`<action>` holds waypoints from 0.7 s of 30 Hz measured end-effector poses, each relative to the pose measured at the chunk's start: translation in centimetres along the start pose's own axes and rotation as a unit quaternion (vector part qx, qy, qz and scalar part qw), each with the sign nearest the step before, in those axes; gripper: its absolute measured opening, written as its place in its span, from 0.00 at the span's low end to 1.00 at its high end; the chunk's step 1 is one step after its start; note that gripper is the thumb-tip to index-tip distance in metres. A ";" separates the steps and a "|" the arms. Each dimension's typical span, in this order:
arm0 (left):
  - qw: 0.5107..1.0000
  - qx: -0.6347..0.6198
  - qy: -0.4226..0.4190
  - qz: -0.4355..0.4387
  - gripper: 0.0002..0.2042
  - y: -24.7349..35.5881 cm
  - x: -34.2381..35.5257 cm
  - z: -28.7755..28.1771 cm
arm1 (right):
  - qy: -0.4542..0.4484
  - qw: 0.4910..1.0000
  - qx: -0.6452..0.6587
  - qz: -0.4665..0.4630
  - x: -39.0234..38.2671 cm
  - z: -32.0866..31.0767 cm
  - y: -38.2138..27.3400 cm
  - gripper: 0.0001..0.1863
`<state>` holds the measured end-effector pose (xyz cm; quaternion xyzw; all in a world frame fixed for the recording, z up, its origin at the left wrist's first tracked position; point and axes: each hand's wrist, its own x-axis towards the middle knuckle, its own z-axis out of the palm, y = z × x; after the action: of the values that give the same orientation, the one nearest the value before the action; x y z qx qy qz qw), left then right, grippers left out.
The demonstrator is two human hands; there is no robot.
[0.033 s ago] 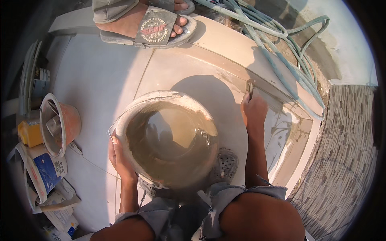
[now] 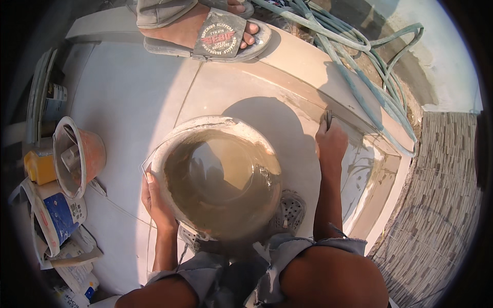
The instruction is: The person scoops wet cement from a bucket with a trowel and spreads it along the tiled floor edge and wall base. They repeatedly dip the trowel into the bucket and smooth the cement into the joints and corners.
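A round bucket (image 2: 177, 205) with a crusted pale rim stands tilted between my feet, wet grey-brown slurry (image 2: 215, 205) inside it. My left hand (image 2: 158, 203) grips its left side, fingers against the outer wall beside the thin wire handle (image 2: 144, 167). Over to the right, my right hand (image 2: 331, 141) is closed at the foot of the tiled ledge (image 2: 303, 87). From its fingers sticks a small, thin piece (image 2: 328, 118), too little of it showing to name its kind. The hand is apart from the bucket.
Another person's sandalled foot (image 2: 179, 36) rests on the ledge at the far side. Coiled green hoses (image 2: 354, 66) lie at far right. On the left stand an orange bucket (image 2: 92, 154) holding tools, a yellow container (image 2: 40, 167) and a white-and-blue pail (image 2: 61, 215).
My right hand has shifted slightly right along the ledge with the small piece. The whole view has turned a little; my left hand stays on the bucket.
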<state>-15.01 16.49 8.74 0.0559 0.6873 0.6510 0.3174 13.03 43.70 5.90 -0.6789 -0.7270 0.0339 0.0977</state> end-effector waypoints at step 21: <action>0.996 0.068 -0.014 0.060 0.26 0.4 1.3 -0.9 | -0.004 0.998 -0.062 0.007 -0.1 2.8 6.5 0.14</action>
<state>-16.60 16.39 8.62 0.1273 0.7209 0.6197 0.2830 18.90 44.31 1.96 -0.6887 -0.7231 -0.0081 0.0520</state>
